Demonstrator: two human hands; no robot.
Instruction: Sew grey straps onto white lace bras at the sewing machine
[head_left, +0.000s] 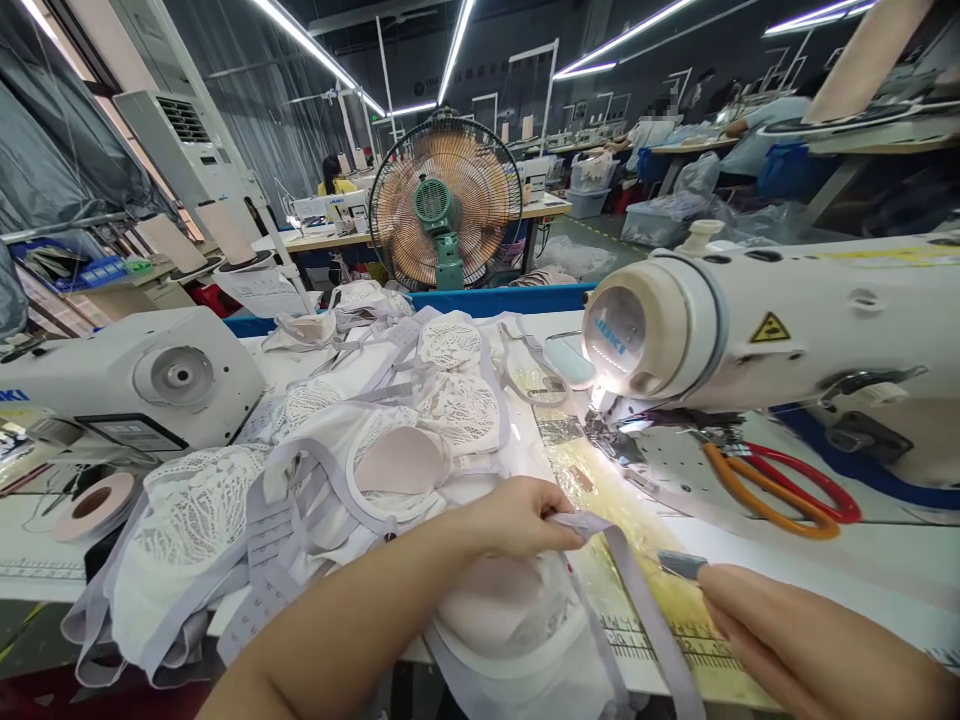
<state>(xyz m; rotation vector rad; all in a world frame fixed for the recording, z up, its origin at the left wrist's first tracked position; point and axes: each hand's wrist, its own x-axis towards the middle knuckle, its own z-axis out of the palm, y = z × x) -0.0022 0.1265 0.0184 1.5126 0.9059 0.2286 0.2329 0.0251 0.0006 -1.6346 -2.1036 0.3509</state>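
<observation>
My left hand [521,515] reaches across the middle, its fingers pinched on a lavender bra strap [626,565] that hangs down toward the table's front edge. Below that hand lies a white bra [510,610] with a smooth pale cup and lavender edging. At the right, my right hand [780,620] is closed around a small flat grey piece [681,563], whose tip sticks out past the fingers; its exact kind cannot be made out. A white sewing machine [660,320] stands just beyond, its lit needle area above yellowed tape on the table.
White lace bras [375,400] are heaped at the left and centre. Orange-and-red-handled scissors [780,490] lie by the machine. A second machine [142,375] and a tape roll [96,508] stand left. Behind is a large fan [446,205]; people sit farther back.
</observation>
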